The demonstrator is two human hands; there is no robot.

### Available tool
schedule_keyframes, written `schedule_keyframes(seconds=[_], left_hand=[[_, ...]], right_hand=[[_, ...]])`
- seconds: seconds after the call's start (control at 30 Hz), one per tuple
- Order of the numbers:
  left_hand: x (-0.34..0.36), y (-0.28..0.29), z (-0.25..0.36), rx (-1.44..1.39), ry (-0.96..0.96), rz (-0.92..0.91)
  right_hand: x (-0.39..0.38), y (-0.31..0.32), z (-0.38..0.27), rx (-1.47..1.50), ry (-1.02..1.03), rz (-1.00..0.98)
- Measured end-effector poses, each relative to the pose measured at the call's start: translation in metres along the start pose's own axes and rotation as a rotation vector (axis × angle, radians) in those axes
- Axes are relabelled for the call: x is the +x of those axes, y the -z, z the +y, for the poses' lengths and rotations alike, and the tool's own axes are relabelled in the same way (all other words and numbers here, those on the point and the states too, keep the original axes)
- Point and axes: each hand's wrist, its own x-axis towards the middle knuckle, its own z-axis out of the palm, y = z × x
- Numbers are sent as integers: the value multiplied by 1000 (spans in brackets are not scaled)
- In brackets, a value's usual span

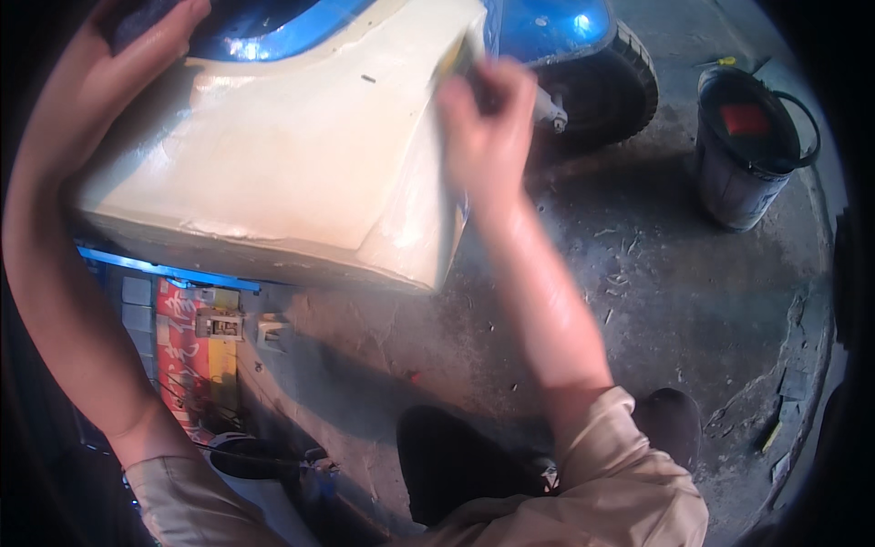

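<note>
Head view: the cream panel (273,150) lies left of the black tyre (641,77). Work seems partway: the broad face looks covered and fairly smooth, while the edge nearest the tyre, glossy and uneven, likely needs more. There, the right hand (489,123) pinches a blurred yellowish piece (452,60). Well left of the tyre, the left hand (108,75) is curled; I cannot tell whether it grips anything. Right of the tyre stands a black bucket (729,196).
</note>
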Motion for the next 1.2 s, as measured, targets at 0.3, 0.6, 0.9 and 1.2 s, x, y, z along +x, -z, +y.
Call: schedule_keyframes(seconds=[0.3,0.6,0.9,1.2], left_hand=[[-1,25,-16,127,13,-245],[6,23,-13,99,3,-265],[7,27,-13,76,-3,-268],[2,20,-13,139,-32,-167]], right_hand=[[31,-6,6,92,-56,27],[-46,13,4,-48,532,-77],[-76,7,-27,-74,330,-37],[60,3,17,10,-27,-4]])
